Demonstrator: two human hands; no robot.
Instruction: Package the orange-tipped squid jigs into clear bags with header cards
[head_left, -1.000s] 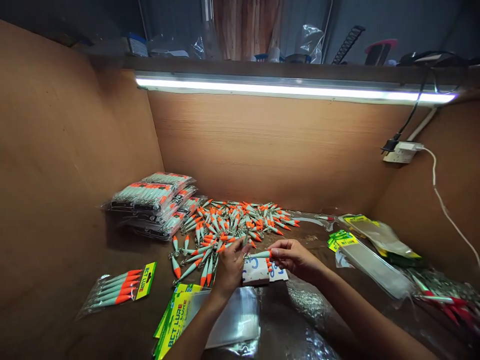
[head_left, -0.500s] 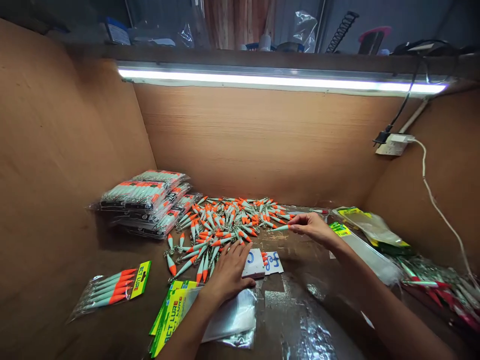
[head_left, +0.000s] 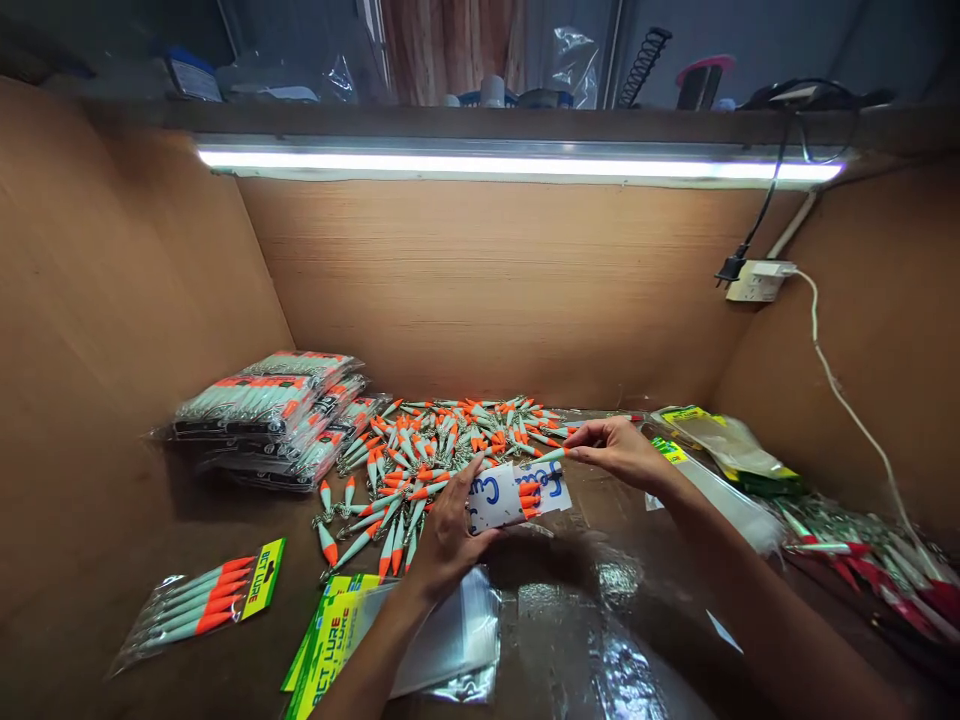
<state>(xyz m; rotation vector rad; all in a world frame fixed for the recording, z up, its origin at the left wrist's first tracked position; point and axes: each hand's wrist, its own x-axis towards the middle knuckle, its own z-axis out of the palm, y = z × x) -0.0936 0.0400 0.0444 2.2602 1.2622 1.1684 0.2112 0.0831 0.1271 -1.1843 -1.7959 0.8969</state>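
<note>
My left hand (head_left: 454, 522) grips a white cardboard holder (head_left: 491, 503) with blue handwriting, raised and tilted over the table. Several orange-tipped lures (head_left: 529, 498) lie in it, their orange ends showing at its middle. Between the thumb and fingertips of my right hand (head_left: 611, 450) is a single pale green fishing lure (head_left: 551, 456), pinched at one end and pointing left above the holder's far edge. Behind both hands spreads a heap of loose green-and-orange lures (head_left: 457, 432) with wire hooks. Below my left wrist lie clear plastic bags (head_left: 457, 630) with yellow-green headers.
A filled lure packet (head_left: 199, 602) lies at the left. Stacked packs of lures (head_left: 255, 415) stand against the left side. More header bags (head_left: 720, 445) and a mound of red-and-white lures (head_left: 870, 565) are at the right. A white cable (head_left: 832, 370) hangs from the power strip (head_left: 757, 281).
My left hand has closed on the cardboard holder and lifted it, tilting it toward the right. The lure in my right hand now sits close over the holder. The view has shifted slightly.
</note>
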